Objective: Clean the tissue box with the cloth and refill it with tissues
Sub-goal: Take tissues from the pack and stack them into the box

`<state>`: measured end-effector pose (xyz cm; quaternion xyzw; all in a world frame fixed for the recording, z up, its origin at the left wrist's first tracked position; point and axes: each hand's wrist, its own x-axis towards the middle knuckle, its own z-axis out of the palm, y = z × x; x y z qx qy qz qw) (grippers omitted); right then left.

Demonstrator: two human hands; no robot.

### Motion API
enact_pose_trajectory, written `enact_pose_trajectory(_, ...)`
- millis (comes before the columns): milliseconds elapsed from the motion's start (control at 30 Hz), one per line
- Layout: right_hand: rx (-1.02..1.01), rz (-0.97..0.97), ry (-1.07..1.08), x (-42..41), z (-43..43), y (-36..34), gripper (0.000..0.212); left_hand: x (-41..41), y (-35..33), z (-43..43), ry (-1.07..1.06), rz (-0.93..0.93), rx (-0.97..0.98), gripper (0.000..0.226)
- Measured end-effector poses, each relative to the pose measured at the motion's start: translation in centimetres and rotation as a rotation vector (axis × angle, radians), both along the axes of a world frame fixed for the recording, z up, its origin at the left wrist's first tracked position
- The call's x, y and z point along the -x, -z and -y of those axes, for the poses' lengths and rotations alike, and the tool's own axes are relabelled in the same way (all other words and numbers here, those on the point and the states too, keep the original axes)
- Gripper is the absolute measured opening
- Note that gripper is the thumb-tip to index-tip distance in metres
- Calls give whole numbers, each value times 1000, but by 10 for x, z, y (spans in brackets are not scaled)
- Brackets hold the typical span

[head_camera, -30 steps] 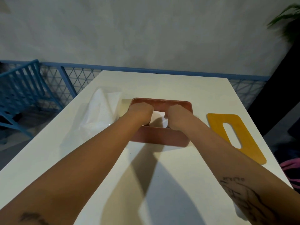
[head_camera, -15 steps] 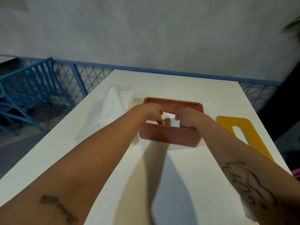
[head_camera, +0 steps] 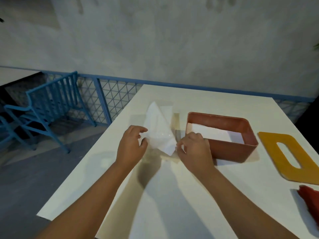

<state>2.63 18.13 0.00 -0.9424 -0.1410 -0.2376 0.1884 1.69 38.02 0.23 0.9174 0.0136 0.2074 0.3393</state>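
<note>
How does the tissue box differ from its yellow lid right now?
Colour: the tissue box is terracotta, the lid yellow. Shape: the tissue box is a deep open-topped tray; the lid is a flat plate with an oval slot. Load: the tissue box holds white tissues; the lid carries nothing. Shared: both have rounded corners and rest, apart, on the white table.

Matt plastic tissue box (head_camera: 233, 149), glossy clear wrapper (head_camera: 159, 128), smooth white table (head_camera: 172, 195).
</note>
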Motion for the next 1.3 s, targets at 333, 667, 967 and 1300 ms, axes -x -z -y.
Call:
enact_pose_trajectory(333,82,-73,152,11,-54,28,49,-20,24,-36,131,-115,-45,46)
enact_pose_trajectory(667,284,-12,223,-19,-87,27,36,-49,22,-38,229,-189,139,29)
enact_pose_trajectory(967,366,220,229,-39,-94,37,25,-54,29,-47,294,-185,151,34)
enact_pose_trajectory(1300,321,363,168,-50,-97,43,13,-58,33,-50,288,-172,233,36)
